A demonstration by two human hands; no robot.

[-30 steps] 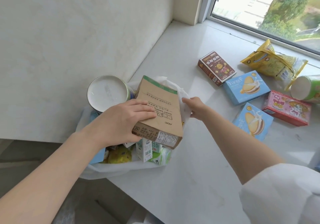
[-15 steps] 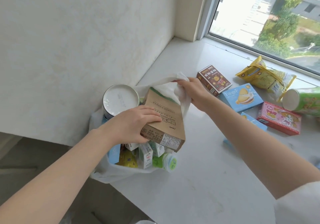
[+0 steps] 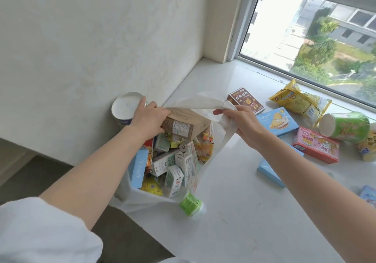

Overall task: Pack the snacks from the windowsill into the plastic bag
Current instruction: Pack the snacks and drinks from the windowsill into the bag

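A white plastic bag [image 3: 205, 102] stands open at the left end of the windowsill [image 3: 234, 212], packed with several small milk cartons [image 3: 174, 178] and snack packs. My left hand [image 3: 149, 118] grips a brown cardboard box [image 3: 189, 123], tilted into the bag's mouth. My right hand [image 3: 241, 123] holds the bag's far handle up and to the right. Loose on the sill to the right lie a brown box [image 3: 246, 99], a blue biscuit box [image 3: 275, 121], a pink box [image 3: 316, 147], a yellow bag [image 3: 299, 100] and a green cup [image 3: 345, 126].
A round tin with a white lid [image 3: 126, 108] stands against the wall behind my left hand. A green-capped bottle [image 3: 191, 202] presses against the bag's near side. A second blue box [image 3: 268, 171] lies under my right forearm. The floor drops away left of the sill's edge.
My right hand lifted the bag's handle higher, opening the mouth wider. My left hand pushed the brown box deeper into the bag, and the view rose above it.
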